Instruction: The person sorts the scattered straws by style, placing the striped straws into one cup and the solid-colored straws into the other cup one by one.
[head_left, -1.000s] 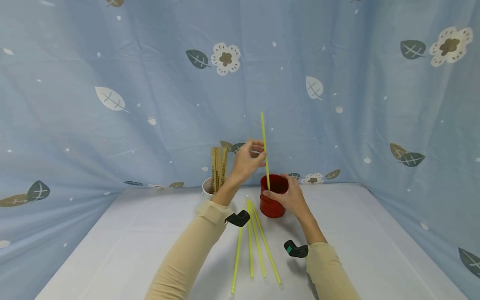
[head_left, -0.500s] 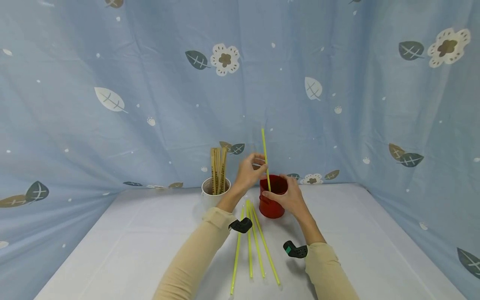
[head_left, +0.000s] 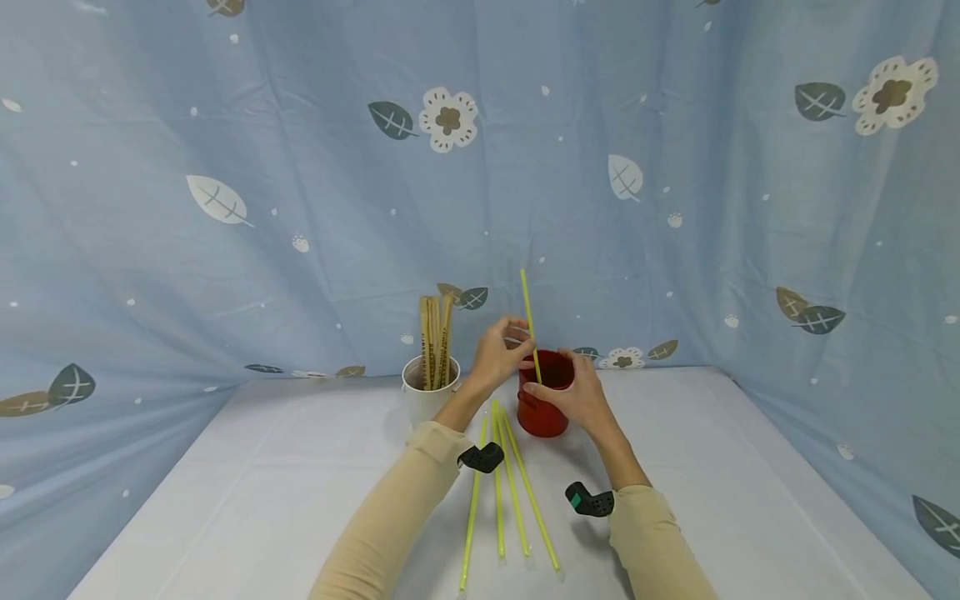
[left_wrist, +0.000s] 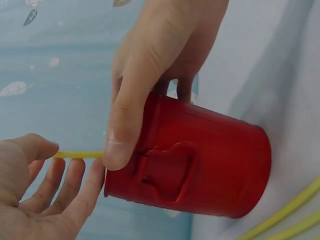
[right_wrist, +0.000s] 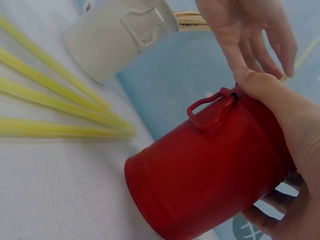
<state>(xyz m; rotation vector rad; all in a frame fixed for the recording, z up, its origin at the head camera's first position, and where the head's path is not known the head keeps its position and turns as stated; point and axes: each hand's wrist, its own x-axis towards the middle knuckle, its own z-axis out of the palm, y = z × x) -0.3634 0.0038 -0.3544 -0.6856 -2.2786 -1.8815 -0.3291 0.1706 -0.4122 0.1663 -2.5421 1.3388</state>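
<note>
My left hand (head_left: 498, 357) pinches a thin yellow straw (head_left: 527, 304) between thumb and fingers. The straw stands nearly upright, its lower end inside the mouth of a red metal bucket (head_left: 542, 417). Around the bucket's rim my right hand (head_left: 585, 393) keeps a grip, thumb on the near side and fingers on the far side. In the left wrist view a short length of the straw (left_wrist: 80, 155) shows between my fingertips and the rim. A small wire handle (right_wrist: 212, 112) sticks out from the bucket's side in the right wrist view.
Several more yellow straws (head_left: 517, 492) in clear wrappers lie fanned out on the white tabletop (head_left: 300, 500) before the red bucket. To its left stands a white bucket (head_left: 420, 400) holding wooden chopsticks (head_left: 435, 342). A blue patterned curtain (head_left: 337, 208) hangs behind the table.
My left hand has come down with the straw, so its top is lower and more of it is inside the red bucket. My right hand stays on the rim.
</note>
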